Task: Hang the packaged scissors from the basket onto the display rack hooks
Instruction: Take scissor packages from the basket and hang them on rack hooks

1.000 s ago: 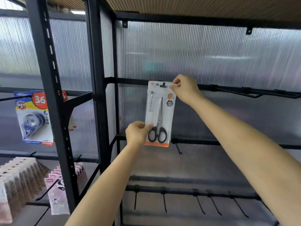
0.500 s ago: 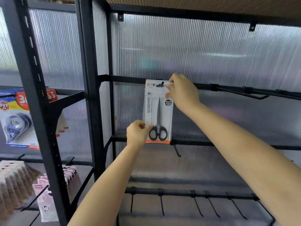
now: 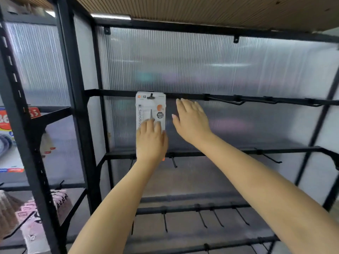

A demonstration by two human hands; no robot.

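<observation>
- Packaged scissors [image 3: 150, 109] are hanging on a hook [image 3: 151, 96] of the upper crossbar [image 3: 183, 95], at the left end of the display rack [image 3: 80, 107], with the card facing the camera.
- Left hand [image 3: 150, 142] is lying flat over the lower half of the pack, fingers straight and together, pressing on the card and covering the scissor handles; only an orange corner of the card is peeking out below the palm.
- Right hand [image 3: 190, 120] is hovering just beside the pack on its right, fingers spread and relaxed, holding nothing and not touching the card.
- Both forearms are reaching up from the bottom of the view toward the rack.
- Bare hooks [image 3: 227, 101] are sticking out along the same crossbar to the right, and more are hanging from the middle bar [image 3: 238, 152] and the lower bar [image 3: 183, 209].
- Ribbed translucent panel [image 3: 201, 66] is backing the whole bay, under a slatted wooden top [image 3: 201, 10].
- Blue and yellow blister packs [image 3: 7, 136] are hanging in the neighbouring bay at the far left, cut by the frame edge, with pink packs [image 3: 31, 226] and a brown row of goods [image 3: 7, 215] lower down.
</observation>
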